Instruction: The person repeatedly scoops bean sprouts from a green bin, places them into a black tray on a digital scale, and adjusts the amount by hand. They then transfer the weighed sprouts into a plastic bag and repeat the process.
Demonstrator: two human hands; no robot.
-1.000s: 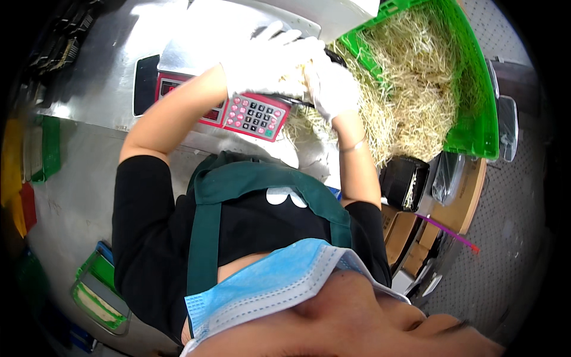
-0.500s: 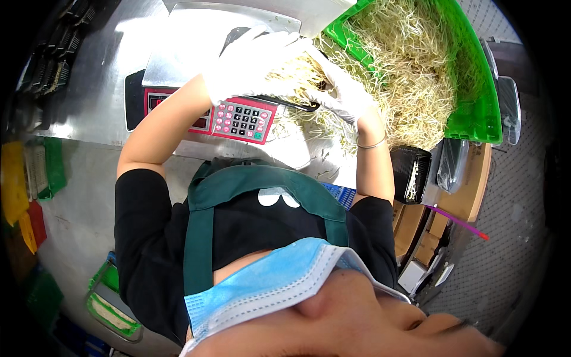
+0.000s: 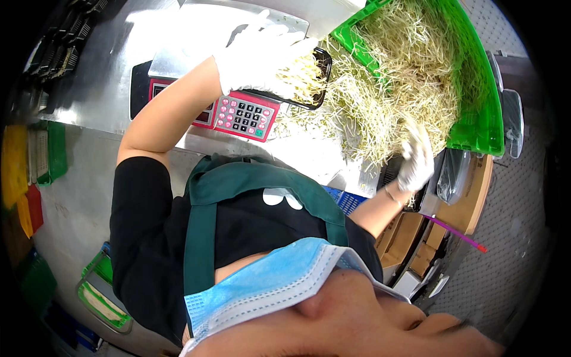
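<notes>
The big green crate (image 3: pixel 476 119) lay tipped on the steel counter (image 3: pixel 107 101), spilling a loose heap of pale bean sprouts (image 3: pixel 392 83) that looked light, limp and easily snapped, best gathered in soft handfuls rather than squeezed. Beside it, over the scale (image 3: pixel 238 113), the gloved left hand (image 3: pixel 262 59) was closed around a black tray (image 3: pixel 297 89) of sprouts, gripping its near side. The gloved right hand (image 3: pixel 416 160) was curled loosely on a small tuft at the heap's edge.

Single head-worn fisheye view, steeply downward and close over the wearer's own chest, toward the steel table (image 3: pixel 89 89).
</notes>
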